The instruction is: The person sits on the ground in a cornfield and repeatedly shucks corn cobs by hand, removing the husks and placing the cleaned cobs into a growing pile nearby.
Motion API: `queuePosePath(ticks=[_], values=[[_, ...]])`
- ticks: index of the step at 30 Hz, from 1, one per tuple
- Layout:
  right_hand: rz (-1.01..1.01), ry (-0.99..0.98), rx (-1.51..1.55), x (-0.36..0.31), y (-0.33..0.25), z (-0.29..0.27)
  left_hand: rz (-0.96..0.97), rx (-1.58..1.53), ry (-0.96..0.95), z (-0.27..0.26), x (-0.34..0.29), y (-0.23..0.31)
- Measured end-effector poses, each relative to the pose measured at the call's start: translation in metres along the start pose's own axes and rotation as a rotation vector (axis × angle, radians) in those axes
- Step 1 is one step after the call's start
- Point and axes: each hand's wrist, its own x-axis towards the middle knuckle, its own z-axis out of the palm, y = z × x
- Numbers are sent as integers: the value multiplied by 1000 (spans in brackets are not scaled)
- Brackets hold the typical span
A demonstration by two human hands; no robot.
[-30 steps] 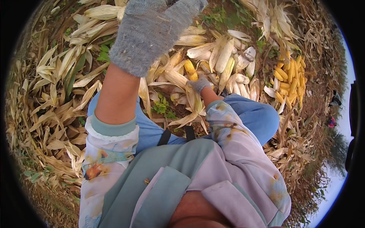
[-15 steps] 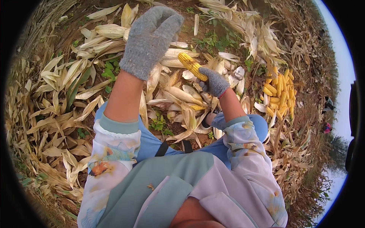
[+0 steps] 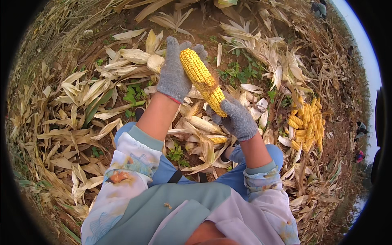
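And here's your grey-gloved right hand [image 3: 237, 119], closed around the lower end of the yellow corn [image 3: 197, 70], held above the dry husks [image 3: 202, 123]; one cob or two end to end, it's hard to tell! Your left hand [image 3: 175, 73] is open behind the upper end, thumb standing apart, while bare cobs [image 3: 305, 125] lie piled out to your right.

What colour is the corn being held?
The corn cob is yellow, seen best in the head view.
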Motion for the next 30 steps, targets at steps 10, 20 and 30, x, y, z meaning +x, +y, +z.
queuePosePath(ticks=[10, 20, 30], values=[[-47, 127, -383, 16, -4, -6, -131, 530, -168, 14, -32, -47], [-381, 424, -657, 13, -19, -36, 309, 1520, -365, 8, -44, -32], [-435, 385, 450, 24, -27, -43, 13, 1379, -514, 2, -49, -46]])
